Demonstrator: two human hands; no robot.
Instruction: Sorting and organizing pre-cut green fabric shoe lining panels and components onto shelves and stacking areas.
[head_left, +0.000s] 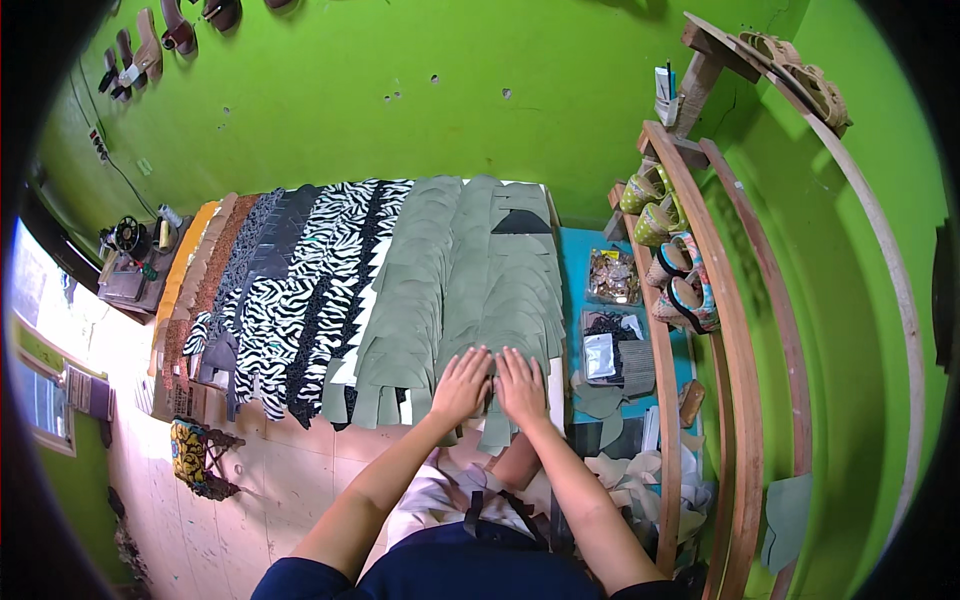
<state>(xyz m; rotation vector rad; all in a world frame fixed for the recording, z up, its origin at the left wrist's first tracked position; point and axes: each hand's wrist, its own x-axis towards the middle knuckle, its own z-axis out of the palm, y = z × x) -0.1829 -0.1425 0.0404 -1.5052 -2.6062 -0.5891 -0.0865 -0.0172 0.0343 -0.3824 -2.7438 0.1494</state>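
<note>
Overlapping rows of grey-green cut pieces, like leather or fabric shoe parts, cover the right half of a table. At their near edge my left hand lies with its fingers stretched forward over the pieces. Close beside it, my right hand rests the same way, fingers extended and thumb toward the left one. Neither hand shows anything gripped. A dark half-round piece lies among the green ones at the far end. Zebra-print pieces overlap in rows to the left.
Further left lie grey, brown and orange rows. A sewing machine stands at the far left, a patterned stool below. At right are clear boxes of small parts and a wooden rack with sandals. Scraps lie nearby.
</note>
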